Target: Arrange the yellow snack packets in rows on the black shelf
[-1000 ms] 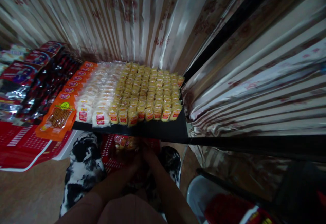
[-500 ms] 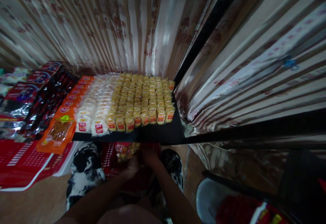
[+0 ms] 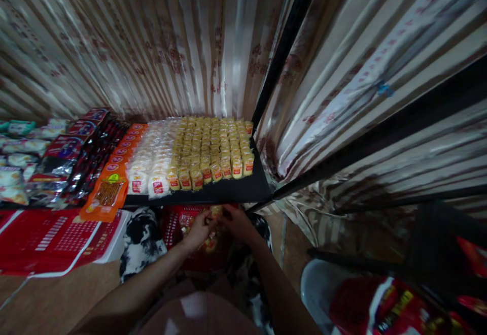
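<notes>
Between my knees a red basket point(image 3: 173, 226) holds several small yellow wrapped snacks point(image 3: 210, 245). Above it, just under the front edge of the black shelf point(image 3: 213, 194), both my hands close together on a small yellow wrapped snack point(image 3: 216, 210). My left hand point(image 3: 198, 230) pinches it from the left. From the right, my right hand point(image 3: 239, 224) has its fingers on it, partly in shadow. On the shelf, yellow wrapped snacks point(image 3: 216, 157) stand in tight rows, beside rows of white wrapped snacks point(image 3: 146, 162).
Orange snack packets point(image 3: 108, 193), dark red packets point(image 3: 91, 147) and white bags point(image 3: 23, 160) line the shelf's left part. Below them lies a red basket point(image 3: 64, 233). A black post point(image 3: 281, 45) and curtains stand behind. At lower right is a white tub point(image 3: 315, 284) with red bags.
My hands have come up from inside the basket and met around a yellow snack. The head view has shifted, so the shelf's left part shows more.
</notes>
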Demonstrator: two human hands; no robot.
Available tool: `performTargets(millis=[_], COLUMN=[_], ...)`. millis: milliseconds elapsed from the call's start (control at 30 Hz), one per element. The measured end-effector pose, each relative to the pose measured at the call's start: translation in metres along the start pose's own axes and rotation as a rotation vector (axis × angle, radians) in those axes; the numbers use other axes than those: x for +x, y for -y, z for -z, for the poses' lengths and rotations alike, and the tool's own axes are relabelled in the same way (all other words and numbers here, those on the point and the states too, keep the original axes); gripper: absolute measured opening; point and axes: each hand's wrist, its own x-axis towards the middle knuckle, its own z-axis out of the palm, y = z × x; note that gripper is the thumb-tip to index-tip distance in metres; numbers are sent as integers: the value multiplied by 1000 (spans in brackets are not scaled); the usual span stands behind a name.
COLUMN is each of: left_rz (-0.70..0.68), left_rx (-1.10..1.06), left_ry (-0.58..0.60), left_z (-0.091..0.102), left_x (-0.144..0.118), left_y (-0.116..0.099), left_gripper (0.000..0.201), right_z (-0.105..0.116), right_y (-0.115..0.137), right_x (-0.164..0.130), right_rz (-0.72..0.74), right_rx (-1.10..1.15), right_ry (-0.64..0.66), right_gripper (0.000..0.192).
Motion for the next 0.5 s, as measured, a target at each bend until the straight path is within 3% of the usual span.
performTargets(millis=[267, 400, 500], left_rz=[-296, -329, -371], left_rx=[66, 190, 267], left_ry=[50, 14, 74], left_z=[0, 4, 6], left_x=[-3, 5, 10], left_y=[-52, -84, -109], left_gripper=[43, 51, 47], right_z=[33, 50, 61], right_y=[24, 33, 38], right_x=[-7, -2, 4], right_rz=[157, 239, 268], right_rx=[68, 121, 217], right_ry=[-160, -177, -183], right_gripper=[31, 32, 31])
